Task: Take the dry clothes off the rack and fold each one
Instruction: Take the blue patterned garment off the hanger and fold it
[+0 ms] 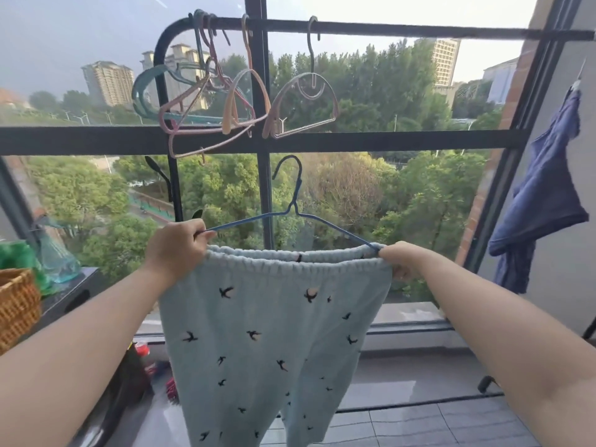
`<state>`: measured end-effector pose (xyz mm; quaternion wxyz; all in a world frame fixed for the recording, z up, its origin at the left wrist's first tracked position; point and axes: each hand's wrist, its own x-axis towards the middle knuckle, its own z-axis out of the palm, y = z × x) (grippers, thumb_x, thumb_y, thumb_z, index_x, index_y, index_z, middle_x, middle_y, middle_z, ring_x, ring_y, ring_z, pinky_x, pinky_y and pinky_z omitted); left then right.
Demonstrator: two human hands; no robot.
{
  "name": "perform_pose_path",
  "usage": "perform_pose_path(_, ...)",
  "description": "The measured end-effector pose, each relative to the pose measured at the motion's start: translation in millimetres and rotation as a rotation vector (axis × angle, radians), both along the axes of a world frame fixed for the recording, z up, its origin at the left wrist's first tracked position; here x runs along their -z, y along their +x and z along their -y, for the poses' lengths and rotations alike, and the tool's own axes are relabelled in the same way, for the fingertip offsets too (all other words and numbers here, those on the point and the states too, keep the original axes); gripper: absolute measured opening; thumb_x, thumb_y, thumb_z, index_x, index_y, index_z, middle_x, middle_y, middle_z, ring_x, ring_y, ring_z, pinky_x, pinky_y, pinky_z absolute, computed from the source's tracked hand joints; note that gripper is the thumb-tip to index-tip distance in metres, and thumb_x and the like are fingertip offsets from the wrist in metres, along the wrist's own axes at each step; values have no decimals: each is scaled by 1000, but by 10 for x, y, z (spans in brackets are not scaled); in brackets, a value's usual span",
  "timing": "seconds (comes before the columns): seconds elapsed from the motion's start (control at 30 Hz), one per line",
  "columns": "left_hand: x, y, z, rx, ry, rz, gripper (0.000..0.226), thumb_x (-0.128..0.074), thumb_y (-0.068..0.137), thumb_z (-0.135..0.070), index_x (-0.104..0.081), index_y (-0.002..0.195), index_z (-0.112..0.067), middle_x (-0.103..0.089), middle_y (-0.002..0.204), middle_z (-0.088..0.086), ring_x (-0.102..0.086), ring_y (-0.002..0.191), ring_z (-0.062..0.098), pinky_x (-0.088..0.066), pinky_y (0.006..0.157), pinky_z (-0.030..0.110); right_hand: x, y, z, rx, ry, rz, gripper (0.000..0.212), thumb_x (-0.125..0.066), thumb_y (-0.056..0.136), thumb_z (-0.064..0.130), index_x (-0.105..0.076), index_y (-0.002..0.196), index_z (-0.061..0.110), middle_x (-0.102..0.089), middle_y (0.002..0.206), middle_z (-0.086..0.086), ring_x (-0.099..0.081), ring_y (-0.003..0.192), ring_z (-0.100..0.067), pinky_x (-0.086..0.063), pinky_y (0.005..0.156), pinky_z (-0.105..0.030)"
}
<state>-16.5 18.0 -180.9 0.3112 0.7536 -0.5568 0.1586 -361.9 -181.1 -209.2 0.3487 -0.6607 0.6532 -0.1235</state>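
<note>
Pants (264, 333) off the rack (387, 29), held below it, waistband stretched on hanger (292, 211). Left hand (177, 250) clenched round hanger end. Right hand (403, 259) seems to pinch the band, likely to slip it free.

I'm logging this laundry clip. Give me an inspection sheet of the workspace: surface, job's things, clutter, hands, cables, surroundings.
Surface: grey tiled floor.
Job's things: bird-print trousers on a blue wire hanger, off the rack bar; empty hangers on the bar; blue garment hanging at right.
Clutter: wicker basket at left.
Hands: left hand grips the hanger's end; right hand pinches the waistband at the other end.
Cables: dark line on the floor, cannot tell what.
Surroundings: window frame, trees and tower blocks outside.
</note>
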Motion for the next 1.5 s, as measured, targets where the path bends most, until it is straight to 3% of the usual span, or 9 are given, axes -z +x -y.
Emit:
perform_pose_path(0.27,45,-18,43,9,-30,17,34,-59,91,-19,-46,61,-13,-50,50,6,-50,53,30,-33,50,31,117,-64,80,161,188,643,41,-27,96,0,-64,94,19,-62,83,-6,-60,72,-20,-55,45,-34)
perform_pose_path(0.47,63,8,57,-5,-30,19,31,-57,93,-18,-51,65,-7,-51,50,6,-49,52,30,-39,51,32,112,-206,122,156,265,1003,54,-18,86,-14,-62,100,14,-62,93,-10,-60,82,-22,-58,58,-32)
perform_pose_path(0.67,176,-368,167,22,-85,-147,37,-53,94,-19,-42,61,-7,-47,52,6,-49,57,33,-39,55,38,177,-213,-12,34,389,1212,37,-19,95,-7,-55,105,-3,-66,81,-17,-68,58,-21,-55,49,-23)
perform_pose_path(0.9,351,-683,270,69,-20,-287,45,-52,95,-20,-33,54,-17,-41,50,0,-44,59,29,-27,55,34,262,142,-131,-219,-16,467,20,-44,86,-3,-58,73,4,-54,73,-13,-52,64,-21,-41,57,-29)
perform_pose_path(1.03,423,-765,285,86,5,-327,44,-52,95,-20,-35,54,-17,-42,49,-1,-43,57,26,-24,51,34,137,290,-289,-409,-256,42,20,-55,85,15,-65,72,3,-68,70,-14,-65,62,-25,-54,56,-30)
perform_pose_path(1.2,433,-806,363,153,60,-436,43,-56,93,-19,-38,54,-12,-39,49,1,-39,54,22,-26,50,29,-153,287,-405,-212,-1064,-100,11,-53,89,14,-58,95,6,-63,94,-9,-60,83,-27,-40,64,-28)
perform_pose_path(1.27,427,-832,383,230,126,-528,42,-62,89,-18,-44,52,-12,-38,50,0,-35,50,16,-27,51,27,-223,286,-320,-235,-1066,-191,37,-56,89,18,-48,124,8,-49,121,-9,-48,111,-25,-42,89,-33)
perform_pose_path(1.37,412,-875,395,334,222,-676,44,-72,81,-18,-46,46,-20,-34,50,-3,-30,50,12,-25,51,25,-291,315,-226,-290,-900,-494,57,-49,95,30,-24,144,14,-25,145,-10,-18,138,-28,-9,116,-45)
perform_pose_path(1.5,348,-869,375,380,270,-805,25,-73,81,-27,-67,63,-11,-58,65,3,-49,62,13,-40,64,26,-405,332,-229,-293,-949,-443,27,-34,102,24,-51,117,10,-59,118,-9,-52,113,-27,-25,108,-47)
